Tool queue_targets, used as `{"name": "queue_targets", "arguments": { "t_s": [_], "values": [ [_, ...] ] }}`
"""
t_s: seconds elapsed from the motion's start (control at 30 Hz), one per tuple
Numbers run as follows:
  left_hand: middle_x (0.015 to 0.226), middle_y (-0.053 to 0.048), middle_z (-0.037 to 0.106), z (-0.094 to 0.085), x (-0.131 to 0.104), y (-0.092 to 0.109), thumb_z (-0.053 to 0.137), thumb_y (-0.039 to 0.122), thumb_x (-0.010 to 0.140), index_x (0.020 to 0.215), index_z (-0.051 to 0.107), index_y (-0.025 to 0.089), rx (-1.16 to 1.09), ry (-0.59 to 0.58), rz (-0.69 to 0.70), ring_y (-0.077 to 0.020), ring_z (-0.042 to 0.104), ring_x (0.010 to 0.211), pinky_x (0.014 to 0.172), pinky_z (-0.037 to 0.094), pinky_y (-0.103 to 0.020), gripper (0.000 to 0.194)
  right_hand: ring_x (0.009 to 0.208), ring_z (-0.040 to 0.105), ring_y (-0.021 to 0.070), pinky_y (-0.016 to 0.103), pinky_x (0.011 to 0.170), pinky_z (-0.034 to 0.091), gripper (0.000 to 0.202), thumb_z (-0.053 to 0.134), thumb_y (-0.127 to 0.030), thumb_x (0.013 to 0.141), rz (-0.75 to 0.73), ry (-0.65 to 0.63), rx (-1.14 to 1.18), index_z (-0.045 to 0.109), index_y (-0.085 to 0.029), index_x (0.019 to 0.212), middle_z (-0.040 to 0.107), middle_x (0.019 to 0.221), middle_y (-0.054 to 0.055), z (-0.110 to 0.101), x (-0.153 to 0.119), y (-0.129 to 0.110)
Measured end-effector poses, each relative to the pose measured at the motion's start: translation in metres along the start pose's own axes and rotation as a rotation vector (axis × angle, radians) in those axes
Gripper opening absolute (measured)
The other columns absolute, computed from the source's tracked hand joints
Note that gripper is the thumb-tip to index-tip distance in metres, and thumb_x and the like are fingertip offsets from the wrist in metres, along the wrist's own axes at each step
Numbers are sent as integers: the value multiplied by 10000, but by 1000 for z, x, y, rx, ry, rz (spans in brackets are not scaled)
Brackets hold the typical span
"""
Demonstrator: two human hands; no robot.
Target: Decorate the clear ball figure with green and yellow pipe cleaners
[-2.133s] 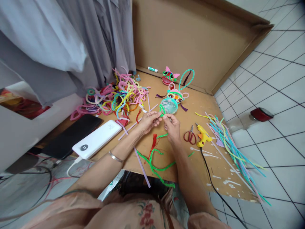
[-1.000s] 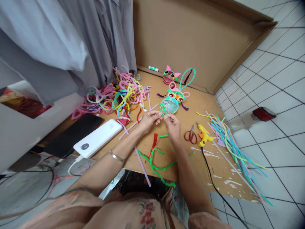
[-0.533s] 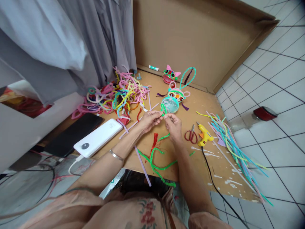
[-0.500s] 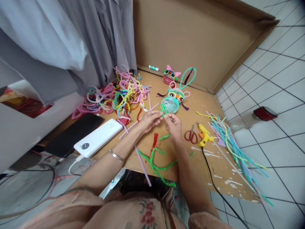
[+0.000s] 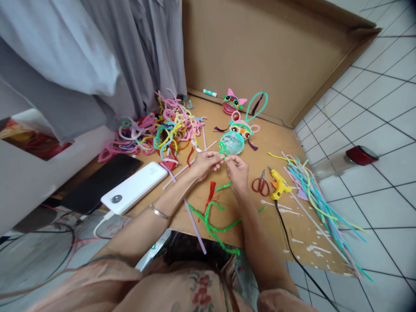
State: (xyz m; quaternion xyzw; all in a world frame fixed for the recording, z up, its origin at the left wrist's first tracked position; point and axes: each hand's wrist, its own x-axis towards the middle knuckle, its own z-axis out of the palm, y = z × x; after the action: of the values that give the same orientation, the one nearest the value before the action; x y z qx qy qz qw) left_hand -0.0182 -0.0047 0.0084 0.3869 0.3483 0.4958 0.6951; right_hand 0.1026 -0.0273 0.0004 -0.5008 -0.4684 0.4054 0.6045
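Observation:
Near the middle of the board, my left hand (image 5: 207,164) and my right hand (image 5: 238,170) meet fingertip to fingertip, pinching a short green pipe cleaner (image 5: 223,148) that curls up above them. Just beyond it sits a round clear piece with a teal rim (image 5: 232,143), touching a lion-like head (image 5: 241,129) with pink loops and purple tassels. Below my hands lie a red tassel (image 5: 211,192) and longer twisted green pipe cleaners (image 5: 211,227), partly hidden by my right forearm.
Tangled pipe cleaners (image 5: 172,123), a white power bank (image 5: 134,187) and a black phone (image 5: 102,182) are left. Scissors (image 5: 261,185), a yellow glue gun (image 5: 280,183) and straight pipe cleaners (image 5: 320,203) lie right. A pink-eared head (image 5: 232,102) stands behind.
Both hands have shifted very slightly to the right, with the green pipe cleaner still pinched between them. The things on the board have not moved.

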Motion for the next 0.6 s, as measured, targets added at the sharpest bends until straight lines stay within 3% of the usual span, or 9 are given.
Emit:
{"name": "queue_targets", "arguments": {
  "t_s": [0.2,0.37,0.6],
  "values": [
    [562,13,620,1,0,-2,888,408,505,647,647,114,9,17,5,-40,492,427,408,353,-169,406,425,273,49,214,438,229,212,654,-383,663,39,14,60,579,-187,634,384,446,-97,4,-3,-7],
    [564,1,612,1,0,-5,836,482,594,640,626,108,4,-37,14,-41,496,433,418,361,-172,431,430,333,57,209,442,294,225,670,-392,641,34,24,97,575,-189,617,384,434,-90,6,-4,-12],
    [584,0,627,-2,2,-8,852,508,543,666,637,120,6,-30,42,-48,496,441,418,354,-179,460,451,379,76,219,463,322,221,659,-395,658,14,1,109,572,-195,620,348,424,-92,5,-4,-11]
  ]
}}
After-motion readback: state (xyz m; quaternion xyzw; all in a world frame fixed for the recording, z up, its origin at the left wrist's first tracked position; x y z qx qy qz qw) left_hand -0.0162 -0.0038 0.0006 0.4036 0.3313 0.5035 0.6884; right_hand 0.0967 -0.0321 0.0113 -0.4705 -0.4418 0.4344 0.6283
